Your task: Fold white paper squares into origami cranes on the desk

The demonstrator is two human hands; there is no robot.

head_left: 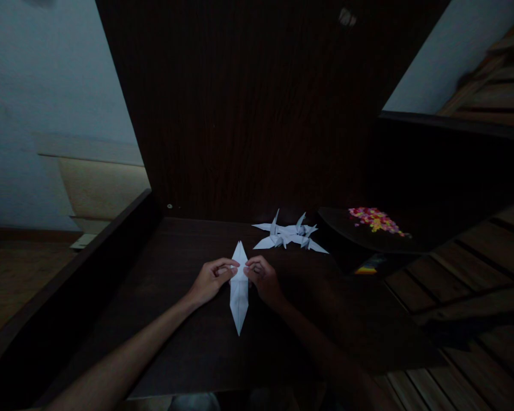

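Note:
A long white sheet of folded origami paper, pointed at both ends with a crease down its middle, lies on the dark table in front of me. My left hand pinches its left edge between thumb and fingers. On the opposite edge, my right hand does the same at about the same height. Just beyond, to the right, several finished-looking white paper origami figures with pointed wings and tips sit in a cluster.
A dark upright panel closes off the table's back. A low side board runs along the left. At the right, a dark curved shelf carries a heap of small colourful pieces. Wooden slats lie farther right.

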